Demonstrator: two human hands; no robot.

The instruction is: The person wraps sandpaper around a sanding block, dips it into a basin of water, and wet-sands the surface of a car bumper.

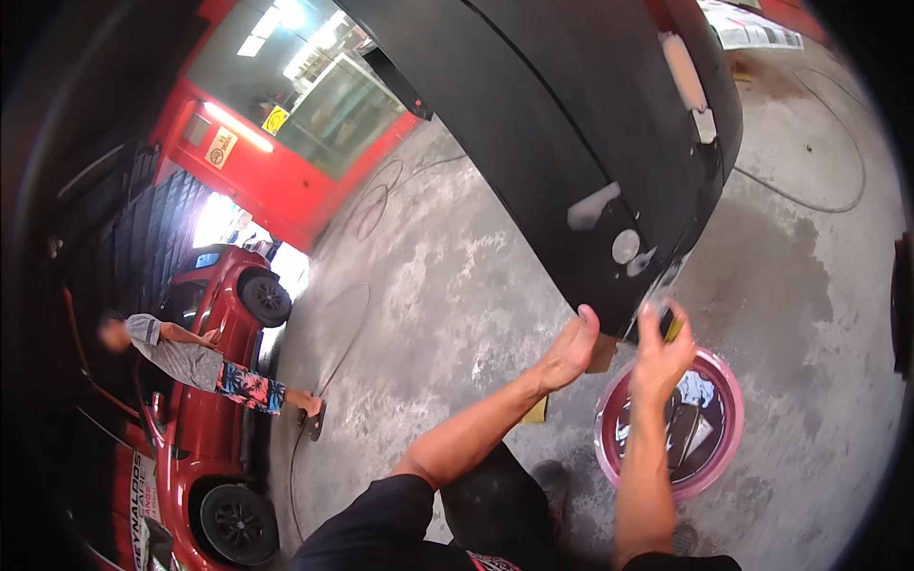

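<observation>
A large dark car body panel (562,124) with pale patches reaches down toward me from the top. My left hand (566,352) lies against its lower corner, fingers stretched out, with nothing visible in it. At the panel's lower right edge, my right hand (661,357) is closed around a small black-and-yellow pad (674,330), mostly hidden by the fingers. Whitish residue (666,278) marks the edge just above that hand. Below it on the floor stands a pink basin (734,433) of dark water, with pale and dark pieces inside.
A brown block (602,356) shows under the panel's corner. On the concrete floor (428,266) lie a yellow piece (536,411) and hoses or cables (828,207). A person (195,354) stands by a red vehicle (205,328) at the left. Wet floor (781,257) spreads right of the panel.
</observation>
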